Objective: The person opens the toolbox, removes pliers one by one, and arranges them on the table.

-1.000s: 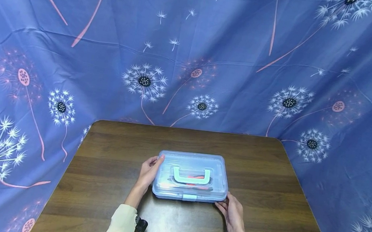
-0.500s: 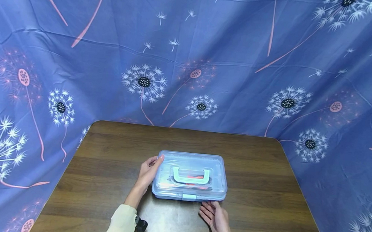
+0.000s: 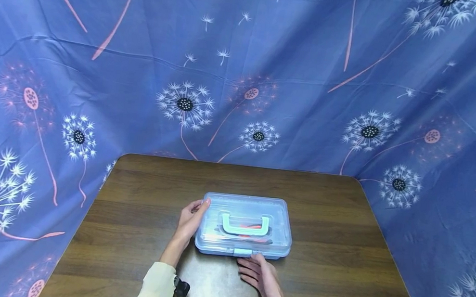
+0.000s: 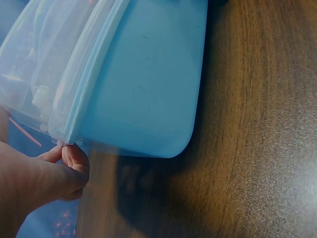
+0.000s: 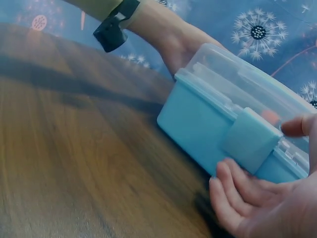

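A light-blue plastic storage box (image 3: 249,207) with a clear lid sits closed on the table. Its pale handle (image 3: 244,231) lies on the lid, and red and dark items show through below it. My left hand (image 3: 189,221) holds the box's left end, thumb on the lid edge; in the left wrist view its curled fingers (image 4: 74,161) meet the lid rim at the corner. At the front, my right hand (image 3: 267,280) is by the latch (image 5: 252,139). Its thumb reaches the latch's side, while the other fingers extend loosely below it, palm up.
The brown wooden table (image 3: 143,177) extends around the box on all sides. Behind it and along both sides hangs a blue dandelion-print cloth (image 3: 301,126). A black camera (image 3: 181,289) is strapped to the left wrist.
My right hand has slid left along the box's front, from the right front corner to the latch. The left hand and the box stay in place.
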Action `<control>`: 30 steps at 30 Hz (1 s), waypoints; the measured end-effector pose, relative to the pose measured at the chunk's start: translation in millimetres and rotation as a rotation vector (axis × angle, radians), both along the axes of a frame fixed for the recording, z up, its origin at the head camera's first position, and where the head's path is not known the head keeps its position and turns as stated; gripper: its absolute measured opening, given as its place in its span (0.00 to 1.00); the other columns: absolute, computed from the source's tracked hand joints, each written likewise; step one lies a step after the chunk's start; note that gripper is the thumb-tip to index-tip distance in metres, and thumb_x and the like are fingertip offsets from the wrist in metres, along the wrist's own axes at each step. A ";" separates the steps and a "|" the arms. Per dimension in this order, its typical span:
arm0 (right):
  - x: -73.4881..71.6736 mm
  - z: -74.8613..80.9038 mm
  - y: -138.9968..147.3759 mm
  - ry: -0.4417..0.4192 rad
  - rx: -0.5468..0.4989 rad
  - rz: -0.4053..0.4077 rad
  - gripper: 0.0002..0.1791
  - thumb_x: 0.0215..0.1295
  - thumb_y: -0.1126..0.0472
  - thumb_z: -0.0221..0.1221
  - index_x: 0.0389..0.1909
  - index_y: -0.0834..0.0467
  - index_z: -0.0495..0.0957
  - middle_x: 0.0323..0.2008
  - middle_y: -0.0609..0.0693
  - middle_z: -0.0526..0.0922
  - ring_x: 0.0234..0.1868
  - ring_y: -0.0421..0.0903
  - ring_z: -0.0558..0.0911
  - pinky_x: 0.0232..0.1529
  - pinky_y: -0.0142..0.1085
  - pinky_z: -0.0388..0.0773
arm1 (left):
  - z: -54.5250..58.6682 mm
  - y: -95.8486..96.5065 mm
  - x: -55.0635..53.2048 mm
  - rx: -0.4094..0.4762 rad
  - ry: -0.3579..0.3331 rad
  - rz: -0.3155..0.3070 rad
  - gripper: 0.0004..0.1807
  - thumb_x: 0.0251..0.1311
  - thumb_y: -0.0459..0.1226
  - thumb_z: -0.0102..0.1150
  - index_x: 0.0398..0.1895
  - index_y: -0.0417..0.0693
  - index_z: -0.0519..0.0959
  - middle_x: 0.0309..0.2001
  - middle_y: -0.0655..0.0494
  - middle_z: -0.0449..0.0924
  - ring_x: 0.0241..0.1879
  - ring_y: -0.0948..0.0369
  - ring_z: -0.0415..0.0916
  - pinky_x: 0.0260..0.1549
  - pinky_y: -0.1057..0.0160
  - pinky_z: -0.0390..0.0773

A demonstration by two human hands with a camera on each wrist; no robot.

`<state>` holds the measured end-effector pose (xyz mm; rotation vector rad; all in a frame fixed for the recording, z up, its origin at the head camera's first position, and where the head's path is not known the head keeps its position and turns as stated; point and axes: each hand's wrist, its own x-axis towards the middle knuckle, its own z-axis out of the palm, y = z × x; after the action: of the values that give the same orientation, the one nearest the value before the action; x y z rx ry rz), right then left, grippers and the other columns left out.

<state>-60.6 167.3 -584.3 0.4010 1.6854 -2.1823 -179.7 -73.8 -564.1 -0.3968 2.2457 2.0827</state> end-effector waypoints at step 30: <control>-6.9 -3.6 -5.1 0.033 0.125 -0.058 0.31 0.74 0.48 0.61 0.50 0.78 0.78 0.40 0.69 0.87 0.38 0.50 0.90 0.43 0.36 0.85 | 2.0 1.4 0.8 -0.015 0.003 0.015 0.42 0.67 0.58 0.62 0.68 0.32 0.72 0.62 0.38 0.75 0.61 0.47 0.72 0.64 0.48 0.70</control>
<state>-67.5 162.2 -587.8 0.4544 1.8563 -2.1421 -178.8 -72.4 -562.1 -0.4131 2.2688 2.0767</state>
